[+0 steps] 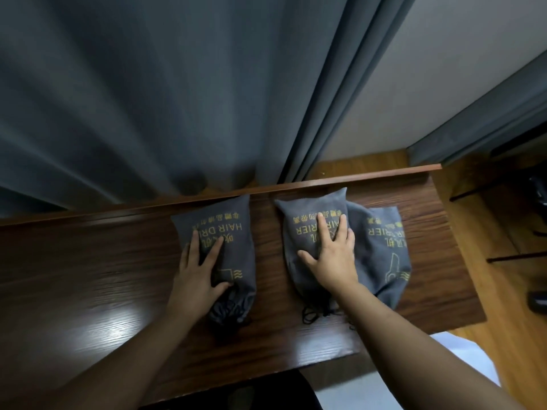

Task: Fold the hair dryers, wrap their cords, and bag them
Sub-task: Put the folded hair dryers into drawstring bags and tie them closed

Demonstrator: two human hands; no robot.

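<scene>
Three grey drawstring bags with yellow "HAIR DRIER" print lie on the dark wooden table (88, 276). My left hand (198, 273) lies flat, fingers spread, on the left bag (233, 220), whose gathered mouth points toward me. My right hand (331, 253) rests flat on the middle bag (305, 214). The middle bag overlaps the right bag (384, 250). Black drawstrings (316, 315) trail from the middle bag's mouth. All three bags look bulky; no hair dryer shows.
Grey curtains (148, 99) hang just behind the table's raised back edge (355, 176). The table ends at the right, with wooden floor (503, 335) and dark furniture legs (518, 255) beyond. White fabric (461, 359) shows below the front right corner.
</scene>
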